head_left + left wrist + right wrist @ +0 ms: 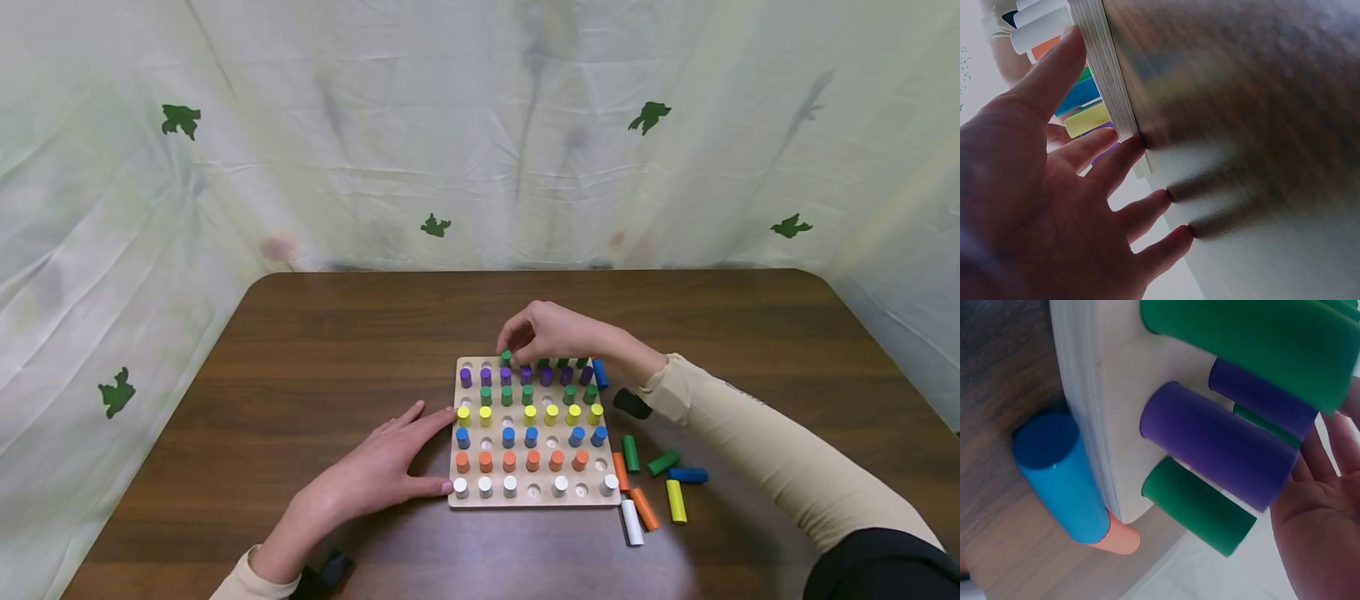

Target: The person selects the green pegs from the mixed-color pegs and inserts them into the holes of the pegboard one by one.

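A green peg [506, 358], pinched by the right hand [553, 332], is apparently being seated; pressing seems needed. The pegboard [547, 501] is touched by the spread left hand [375, 462].

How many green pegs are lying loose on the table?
2: one green peg just right of the pegboard, another green peg slightly farther right. The right sleeve may hide others.

Pegboard [517, 427] on the table [360, 321], pegs [530, 415] standing in rows within it; loose pegs [676, 502] to its right; left hand [382, 467] at its left edge; right hand [553, 330] over its far edge; cloth [480, 125] behind it, beyond the table.
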A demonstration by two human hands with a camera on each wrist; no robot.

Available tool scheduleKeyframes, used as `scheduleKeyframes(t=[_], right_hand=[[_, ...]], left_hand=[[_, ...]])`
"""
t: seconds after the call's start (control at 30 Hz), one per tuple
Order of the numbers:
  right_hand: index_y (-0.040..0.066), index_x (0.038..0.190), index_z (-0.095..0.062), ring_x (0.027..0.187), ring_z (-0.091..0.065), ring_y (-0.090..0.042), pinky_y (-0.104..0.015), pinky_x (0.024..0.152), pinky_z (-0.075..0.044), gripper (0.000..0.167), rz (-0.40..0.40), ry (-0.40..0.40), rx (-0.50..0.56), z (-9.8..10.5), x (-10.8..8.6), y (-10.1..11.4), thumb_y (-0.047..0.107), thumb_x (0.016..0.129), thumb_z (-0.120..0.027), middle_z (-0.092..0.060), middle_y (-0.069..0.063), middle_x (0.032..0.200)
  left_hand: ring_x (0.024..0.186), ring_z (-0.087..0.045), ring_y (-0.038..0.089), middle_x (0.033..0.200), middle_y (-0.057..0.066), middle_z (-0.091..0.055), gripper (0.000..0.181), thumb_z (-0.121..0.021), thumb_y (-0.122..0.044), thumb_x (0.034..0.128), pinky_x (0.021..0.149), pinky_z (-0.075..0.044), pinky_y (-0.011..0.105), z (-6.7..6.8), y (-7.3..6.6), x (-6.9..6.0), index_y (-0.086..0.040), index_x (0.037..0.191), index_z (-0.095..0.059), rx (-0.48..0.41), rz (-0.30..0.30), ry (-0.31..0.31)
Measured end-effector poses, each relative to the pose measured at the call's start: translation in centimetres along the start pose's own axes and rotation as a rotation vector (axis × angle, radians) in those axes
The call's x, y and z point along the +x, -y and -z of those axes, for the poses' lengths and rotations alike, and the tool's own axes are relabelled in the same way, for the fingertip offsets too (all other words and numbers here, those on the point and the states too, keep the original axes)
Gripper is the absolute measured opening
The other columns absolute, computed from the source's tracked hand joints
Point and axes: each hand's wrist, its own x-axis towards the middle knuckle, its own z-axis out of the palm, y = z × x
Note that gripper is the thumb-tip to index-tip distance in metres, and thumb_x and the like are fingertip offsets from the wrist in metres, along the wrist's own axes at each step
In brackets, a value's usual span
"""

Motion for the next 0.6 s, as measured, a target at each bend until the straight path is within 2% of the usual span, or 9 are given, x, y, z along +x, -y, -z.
scheduleKeyframes(t=[0.33, 0.6], right_hand=[[0.011, 0.109, -0.073, 0.087, -0.064, -0.013, -0.029, 0.081, -0.053, 0.018, -0.054, 0.031, -0.024, 0.03, 0.02, 0.36, 0.013, 0.091, -0.072, -0.072, -0.001, 0.099], [0.008, 0.114, -0.071, 0.094, -0.066, -0.012, -0.03, 0.084, -0.054, 0.025, -0.041, -0.009, -0.016, 0.64, -0.75, 0.67, 0.013, 0.09, -0.073, -0.07, 0.002, 0.103]], left_hand=[[0.147, -0.018, 0.032, 0.154, 0.0, -0.039, 0.085, -0.074, -0.055, 0.0814, 0.111, -0.02, 0.064, -0.01, 0.1, -0.01, -0.019, 0.151, -0.041, -0.002, 0.004, -0.002], [0.148, -0.017, 0.032, 0.154, 0.0, -0.039, 0.086, -0.074, -0.057, 0.0807, 0.11, -0.021, 0.065, 0.04, 0.02, 0.0, -0.021, 0.151, -0.041, -0.005, 0.019, 0.002]])
